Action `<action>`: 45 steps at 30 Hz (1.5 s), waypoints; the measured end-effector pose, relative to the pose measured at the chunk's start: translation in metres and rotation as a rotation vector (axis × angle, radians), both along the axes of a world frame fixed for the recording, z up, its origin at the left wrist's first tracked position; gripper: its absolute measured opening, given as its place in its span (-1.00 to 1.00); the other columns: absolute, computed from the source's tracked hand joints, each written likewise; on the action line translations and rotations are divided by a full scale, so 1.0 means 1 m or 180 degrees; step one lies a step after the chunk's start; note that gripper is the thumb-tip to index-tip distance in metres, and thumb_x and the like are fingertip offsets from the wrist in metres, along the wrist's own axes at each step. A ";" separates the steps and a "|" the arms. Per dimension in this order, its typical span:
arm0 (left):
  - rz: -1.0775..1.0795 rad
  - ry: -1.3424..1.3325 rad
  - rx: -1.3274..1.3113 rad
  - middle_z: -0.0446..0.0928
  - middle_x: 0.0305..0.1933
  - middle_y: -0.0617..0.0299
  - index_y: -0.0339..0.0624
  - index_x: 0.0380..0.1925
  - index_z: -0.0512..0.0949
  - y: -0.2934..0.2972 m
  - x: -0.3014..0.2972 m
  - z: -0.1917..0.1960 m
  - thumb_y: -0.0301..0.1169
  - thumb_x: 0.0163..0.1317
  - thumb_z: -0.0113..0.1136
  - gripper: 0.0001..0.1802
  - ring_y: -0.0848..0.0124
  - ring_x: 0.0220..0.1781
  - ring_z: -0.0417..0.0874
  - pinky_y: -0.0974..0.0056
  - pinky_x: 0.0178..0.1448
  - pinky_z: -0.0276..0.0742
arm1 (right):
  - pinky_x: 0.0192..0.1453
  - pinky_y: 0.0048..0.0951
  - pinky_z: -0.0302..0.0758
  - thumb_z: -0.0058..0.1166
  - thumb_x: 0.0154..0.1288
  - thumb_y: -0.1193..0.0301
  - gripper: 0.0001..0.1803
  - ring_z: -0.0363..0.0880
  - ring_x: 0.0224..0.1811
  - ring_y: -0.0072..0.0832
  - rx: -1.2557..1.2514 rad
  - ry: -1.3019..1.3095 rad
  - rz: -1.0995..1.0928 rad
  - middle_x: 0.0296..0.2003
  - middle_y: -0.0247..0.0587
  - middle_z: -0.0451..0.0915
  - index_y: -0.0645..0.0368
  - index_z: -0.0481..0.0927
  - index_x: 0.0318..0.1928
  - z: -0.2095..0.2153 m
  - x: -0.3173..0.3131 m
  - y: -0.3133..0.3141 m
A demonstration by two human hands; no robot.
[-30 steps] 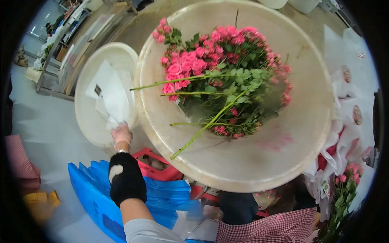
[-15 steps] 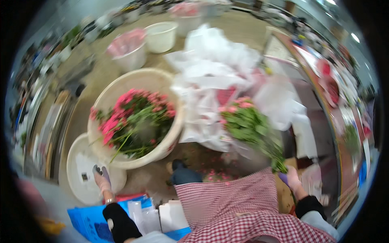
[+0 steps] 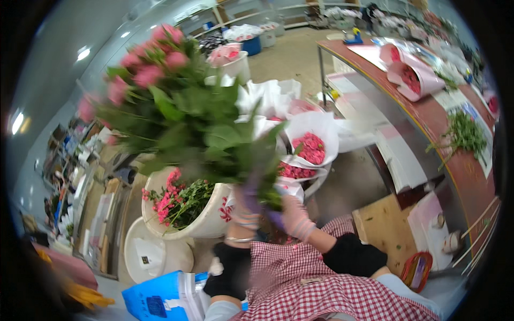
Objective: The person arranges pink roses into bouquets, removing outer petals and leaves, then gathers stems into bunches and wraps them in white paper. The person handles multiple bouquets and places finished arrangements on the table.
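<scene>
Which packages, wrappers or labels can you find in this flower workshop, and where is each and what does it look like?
Blue bag: bottom left, flat, blue with a dark label.
Lid label: small dark square on the round white lid, lower left.
White wraps: centre, paper cones around pink roses.
Pink wrap: on the red table, upper right, a cone.

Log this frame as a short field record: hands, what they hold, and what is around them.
left hand: grips the bunch's stems
right hand: grips the stems beside it
bunch: pink roses, raised, blurred
tub: cream, holds loose pink roses, below the bunch
wrapped bouquets: white paper, behind the hands
table: reddish, at right, carries a wrapped bouquet and greenery
lid: white, on floor by the tub
</scene>
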State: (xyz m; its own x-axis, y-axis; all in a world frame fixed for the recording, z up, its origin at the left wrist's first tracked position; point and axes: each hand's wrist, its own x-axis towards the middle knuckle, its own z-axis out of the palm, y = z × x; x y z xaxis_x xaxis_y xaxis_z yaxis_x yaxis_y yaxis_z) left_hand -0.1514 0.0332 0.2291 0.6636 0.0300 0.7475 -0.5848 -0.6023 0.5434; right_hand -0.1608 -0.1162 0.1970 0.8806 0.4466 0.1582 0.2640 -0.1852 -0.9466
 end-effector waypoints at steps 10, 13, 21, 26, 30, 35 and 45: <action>0.0904 0.2811 -0.0273 0.51 0.04 0.16 -0.28 0.04 0.45 0.097 -0.101 0.011 -0.37 0.13 0.21 -0.54 0.33 0.00 0.52 0.23 0.14 0.40 | -0.13 -0.28 0.49 0.10 0.20 0.30 -0.59 0.58 -0.25 -0.15 0.0207 0.0429 0.1111 -0.25 0.04 0.58 0.24 0.41 0.00 -0.094 -0.062 -0.015; 0.0424 0.3063 -0.2062 0.53 -0.03 0.18 -0.29 -0.04 0.45 0.070 -0.100 -0.080 -0.55 0.03 0.27 -0.57 0.39 -0.03 0.53 0.27 0.07 0.46 | -0.11 -0.36 0.48 0.09 0.21 0.34 -0.68 0.56 -0.25 -0.31 0.0198 0.1015 0.1267 -0.25 -0.04 0.58 0.24 0.46 -0.08 -0.141 -0.072 -0.019; 0.1189 0.3211 -0.0511 0.47 0.03 -0.11 -0.36 0.14 0.25 0.085 -0.093 -0.196 -0.20 -0.08 0.40 -0.17 0.15 0.07 0.52 0.19 0.14 0.40 | -0.04 -0.42 0.48 0.05 0.23 0.38 -0.71 0.55 -0.22 -0.38 0.0015 0.2222 0.0745 -0.20 -0.15 0.59 0.16 0.51 -0.04 -0.169 -0.066 -0.050; 0.1729 0.2412 -0.0375 0.38 0.08 -0.21 -0.43 0.10 0.28 0.091 -0.075 -0.161 -0.41 0.01 0.30 -0.34 0.03 0.11 0.44 0.14 0.18 0.35 | -0.17 -0.42 0.50 0.08 0.20 0.33 -0.70 0.54 -0.34 -0.44 -0.0700 0.1575 0.0581 -0.35 -0.17 0.60 0.14 0.52 -0.06 -0.131 -0.047 -0.048; 0.1812 0.2930 0.0595 0.45 0.01 -0.26 -0.36 0.02 0.40 0.103 -0.044 -0.186 -0.19 0.05 0.25 -0.41 -0.11 0.07 0.45 0.08 0.15 0.35 | -0.28 -0.59 0.42 0.02 0.26 0.36 -0.79 0.40 -0.44 -0.62 -0.0117 0.2302 0.0746 -0.46 -0.36 0.48 0.13 0.54 -0.12 -0.155 -0.047 -0.029; 0.1823 0.2492 -0.0207 0.56 -0.16 -0.13 -0.38 -0.10 0.47 0.080 -0.042 -0.128 -0.39 0.12 0.15 -0.63 0.09 -0.15 0.56 0.18 0.04 0.42 | -0.28 -0.74 0.32 -0.05 0.28 0.47 -0.87 0.31 -0.39 -0.72 0.2580 0.4853 0.0775 -0.44 -0.43 0.36 0.17 0.53 -0.20 -0.165 -0.035 -0.017; 0.0757 0.3232 -0.0664 0.56 -0.27 0.07 -0.17 -0.07 0.47 0.045 -0.087 -0.161 -0.35 0.26 0.00 -0.73 0.30 -0.31 0.55 0.27 -0.18 0.47 | 0.02 -0.45 0.41 0.06 0.24 0.45 -0.58 0.43 -0.12 -0.59 0.1350 0.1935 0.0421 -0.17 -0.29 0.49 0.20 0.34 0.10 -0.183 -0.035 0.011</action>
State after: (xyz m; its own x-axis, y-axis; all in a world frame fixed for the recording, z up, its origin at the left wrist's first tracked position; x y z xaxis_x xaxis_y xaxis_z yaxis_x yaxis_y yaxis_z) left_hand -0.2383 0.0782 0.0678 0.9336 0.3047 -0.1884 0.3214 -0.4799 0.8163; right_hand -0.1957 -0.1048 0.0144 0.8110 0.5637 -0.1566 -0.3331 0.2248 -0.9157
